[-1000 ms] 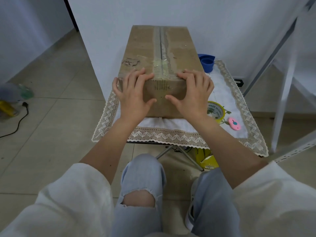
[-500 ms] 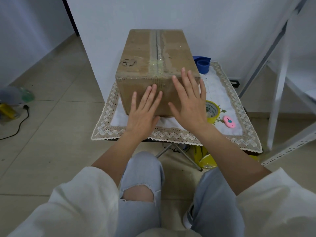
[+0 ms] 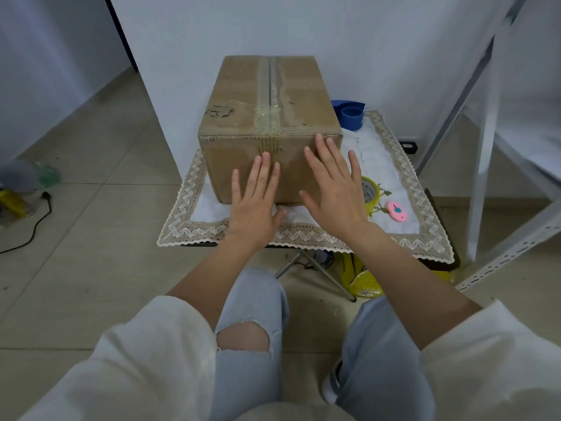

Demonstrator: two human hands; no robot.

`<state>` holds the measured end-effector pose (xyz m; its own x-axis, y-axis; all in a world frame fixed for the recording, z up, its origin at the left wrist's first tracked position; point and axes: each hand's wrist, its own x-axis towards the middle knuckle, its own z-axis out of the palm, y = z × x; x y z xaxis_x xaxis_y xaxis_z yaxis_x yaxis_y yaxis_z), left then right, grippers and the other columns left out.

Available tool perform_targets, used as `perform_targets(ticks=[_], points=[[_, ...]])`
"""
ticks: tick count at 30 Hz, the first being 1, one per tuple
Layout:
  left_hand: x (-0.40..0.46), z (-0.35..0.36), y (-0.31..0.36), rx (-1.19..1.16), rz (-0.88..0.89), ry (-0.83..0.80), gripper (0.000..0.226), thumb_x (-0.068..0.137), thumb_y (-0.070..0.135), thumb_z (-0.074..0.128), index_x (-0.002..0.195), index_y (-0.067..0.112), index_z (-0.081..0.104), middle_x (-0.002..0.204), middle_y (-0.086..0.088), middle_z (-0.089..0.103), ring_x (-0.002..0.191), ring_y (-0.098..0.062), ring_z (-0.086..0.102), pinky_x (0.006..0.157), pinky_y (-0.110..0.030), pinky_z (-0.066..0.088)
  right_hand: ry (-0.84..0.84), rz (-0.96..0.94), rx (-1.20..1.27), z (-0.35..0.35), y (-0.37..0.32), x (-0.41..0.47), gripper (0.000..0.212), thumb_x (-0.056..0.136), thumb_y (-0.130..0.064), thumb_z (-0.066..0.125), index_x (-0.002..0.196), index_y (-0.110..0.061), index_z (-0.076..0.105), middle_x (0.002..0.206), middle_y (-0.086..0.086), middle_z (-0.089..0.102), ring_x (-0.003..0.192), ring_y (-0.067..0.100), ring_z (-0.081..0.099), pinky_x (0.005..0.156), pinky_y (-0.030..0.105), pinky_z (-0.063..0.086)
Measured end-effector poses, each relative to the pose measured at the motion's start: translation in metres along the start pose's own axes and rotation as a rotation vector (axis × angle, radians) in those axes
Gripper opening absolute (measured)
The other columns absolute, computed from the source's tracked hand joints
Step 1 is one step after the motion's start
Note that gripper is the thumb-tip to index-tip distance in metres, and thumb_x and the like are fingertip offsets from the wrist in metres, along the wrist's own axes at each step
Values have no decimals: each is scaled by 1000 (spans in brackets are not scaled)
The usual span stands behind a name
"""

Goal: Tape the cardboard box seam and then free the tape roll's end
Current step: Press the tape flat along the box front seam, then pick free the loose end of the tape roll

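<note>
A brown cardboard box stands on a small table covered by a white lace-edged cloth. Clear tape runs along its top seam and down the near face. My left hand is flat and open in front of the box's near face, fingers spread. My right hand is also open, just right of it, fingertips near the box's lower right corner. A yellow-cored tape roll lies on the cloth, partly hidden behind my right hand.
A small pink cutter lies right of the tape roll. A blue roll sits behind the box at the right. A white metal rack stands to the right. A cable and bottles lie on the floor at left.
Both hands have come off the box's top front edge and slid down its near face, fingers opening flat. The view has pulled back slightly.
</note>
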<state>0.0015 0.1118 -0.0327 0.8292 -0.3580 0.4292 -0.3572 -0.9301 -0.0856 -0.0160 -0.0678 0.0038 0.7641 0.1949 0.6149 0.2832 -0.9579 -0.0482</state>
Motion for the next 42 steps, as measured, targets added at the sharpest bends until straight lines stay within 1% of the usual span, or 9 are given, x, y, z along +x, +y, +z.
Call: perform_targets(ticks=[6, 8, 10, 13, 18, 23, 31, 37, 42], points=[[-14, 3, 13, -49, -11, -100, 80, 98, 54, 38, 156, 8, 7, 166, -13, -5, 154, -25, -4, 120, -54, -7, 0, 43, 35, -1, 4, -17, 66, 90, -34, 62, 148, -15, 37, 160, 7, 24, 149, 21, 20, 120, 48, 14], [-18, 1, 19, -133, -1, -36, 69, 98, 46, 46, 152, 7, 27, 163, -13, 21, 153, -25, 16, 121, -50, -2, 31, 71, 82, -1, 7, -22, 59, 89, -33, 62, 142, -15, 45, 157, 6, 31, 145, 21, 29, 118, 46, 18], [-19, -1, 28, -189, 44, 60, 51, 93, 33, 59, 137, 9, 52, 142, -10, 56, 138, -27, 46, 116, -45, 12, 74, 116, 133, -3, 12, -26, 50, 89, -33, 62, 135, -16, 53, 149, 3, 45, 137, 21, 41, 113, 43, 25], [-15, -2, 43, -298, 60, 120, 33, 86, 22, 67, 118, 13, 65, 111, -3, 72, 109, -25, 65, 106, -37, 26, 101, 217, 208, -7, 23, -34, 34, 90, -29, 63, 122, -18, 61, 127, -2, 62, 118, 20, 54, 100, 36, 34], [-5, -5, 72, -490, 82, 151, 27, 87, 14, 65, 113, 16, 68, 105, 1, 72, 99, -23, 63, 84, -29, 37, 70, 411, 368, -14, 47, -45, 16, 93, -24, 62, 105, -17, 69, 102, -5, 70, 93, 14, 63, 81, 30, 50], [15, 1, 102, -627, 95, 148, 30, 87, 13, 63, 117, 15, 65, 111, -1, 69, 105, -21, 58, 84, -35, 46, 61, 707, 493, -18, 79, -43, 8, 93, -25, 62, 94, -24, 70, 82, -6, 70, 71, 11, 64, 66, 30, 53], [64, 26, 135, -682, 95, 56, 38, 87, 38, 60, 119, 17, 63, 114, -1, 69, 108, -23, 60, 92, -33, 40, 76, 943, 622, 6, 134, -27, 7, 89, -28, 64, 85, -31, 69, 83, -7, 71, 81, 19, 69, 81, 48, 57], [93, 42, 150, -649, 124, -74, 35, 80, 47, 65, 109, 26, 66, 97, 4, 75, 93, -22, 66, 92, -32, 39, 108, 1027, 688, 18, 152, -8, 8, 89, -26, 63, 85, -29, 69, 85, -5, 71, 81, 21, 69, 83, 45, 57], [95, 48, 151, -559, 134, -119, 22, 76, 39, 70, 90, 22, 73, 75, 2, 74, 77, -22, 65, 94, -26, 26, 56, 1024, 727, 12, 153, -5, 9, 88, -27, 65, 82, -33, 70, 89, -4, 73, 85, 20, 69, 87, 44, 56]])
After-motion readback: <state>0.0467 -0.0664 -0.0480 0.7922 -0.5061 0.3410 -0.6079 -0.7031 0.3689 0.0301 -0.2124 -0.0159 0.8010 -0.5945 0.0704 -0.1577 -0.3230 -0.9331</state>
